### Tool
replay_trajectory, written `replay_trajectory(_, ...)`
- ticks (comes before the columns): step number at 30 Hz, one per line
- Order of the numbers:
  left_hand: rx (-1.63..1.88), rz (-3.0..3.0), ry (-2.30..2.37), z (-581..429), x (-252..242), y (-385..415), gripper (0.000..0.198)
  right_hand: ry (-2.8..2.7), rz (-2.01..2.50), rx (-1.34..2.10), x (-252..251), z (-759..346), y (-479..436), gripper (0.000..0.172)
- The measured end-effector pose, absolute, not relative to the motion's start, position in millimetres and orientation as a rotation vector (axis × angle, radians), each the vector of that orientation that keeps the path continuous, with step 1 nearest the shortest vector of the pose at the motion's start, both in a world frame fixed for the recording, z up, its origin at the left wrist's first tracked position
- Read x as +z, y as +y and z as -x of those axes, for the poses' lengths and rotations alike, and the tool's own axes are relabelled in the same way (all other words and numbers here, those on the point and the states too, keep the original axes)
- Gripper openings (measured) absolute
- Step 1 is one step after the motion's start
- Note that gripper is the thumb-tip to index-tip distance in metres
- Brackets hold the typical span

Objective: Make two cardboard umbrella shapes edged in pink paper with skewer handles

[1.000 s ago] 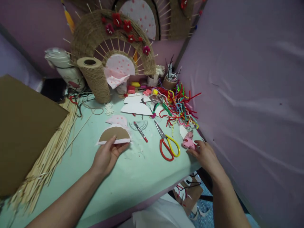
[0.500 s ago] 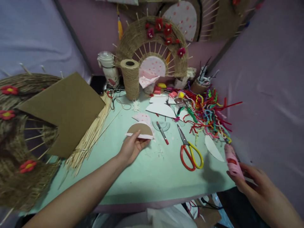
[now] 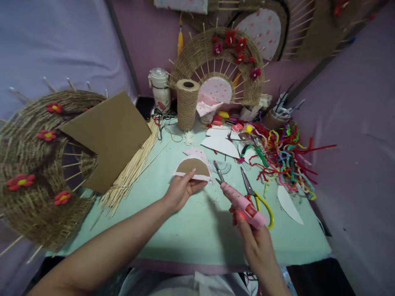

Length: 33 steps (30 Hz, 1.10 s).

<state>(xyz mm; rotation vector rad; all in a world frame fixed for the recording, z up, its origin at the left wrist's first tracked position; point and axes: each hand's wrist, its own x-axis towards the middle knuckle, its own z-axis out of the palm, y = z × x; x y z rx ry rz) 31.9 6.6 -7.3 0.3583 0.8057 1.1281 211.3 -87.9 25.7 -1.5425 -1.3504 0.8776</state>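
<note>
My left hand pinches the lower edge of a brown cardboard half-disc with a pink fabric border, which lies on the pale green table. My right hand is closed round a pink glue gun, held above the table with its nozzle pointing up-left toward the half-disc, a short way from it. Red and yellow scissors lie just behind the glue gun.
A jute twine roll and a twine arch with red flowers stand at the back. Coloured pipe cleaners lie at the right, bamboo sticks and brown cardboard at the left. White half-discs lie mid-table.
My right hand picked the pink glue gun up from the table's right edge and carried it left, toward the half-disc. The view swung left. My left hand stayed on the half-disc.
</note>
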Motion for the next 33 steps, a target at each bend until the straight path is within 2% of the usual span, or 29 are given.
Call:
replay_trajectory(8, 1.149, -0.368, 0.78, -32.3, -9.5, 4.3, 0.029, -1.431, 1.549, 0.919, 11.6, -205.6, -89.3, 0.035)
replay_trajectory(13, 1.16, -0.363, 0.803, -32.4, -9.8, 5.1, 0.024, -1.455, 1.575, 0.918, 4.2, -207.7, -90.8, 0.036)
replay_trajectory(18, 1.176, -0.35, 0.818, -32.6, -9.9, 5.4, 0.029, -1.46, 1.587, 0.911, -0.3, -209.1, -92.9, 0.035)
replay_trajectory(23, 1.174, -0.354, 0.814, -31.9, -10.8, 5.3, 0.024, -1.493, 1.582, 0.895, -1.3, -210.2, -92.5, 0.036)
replay_trajectory(33, 1.16, -0.356, 0.838, -32.8, -6.7, 4.6, 0.032, -1.525, 1.518, 0.942, -1.7, -208.6, -88.3, 0.043)
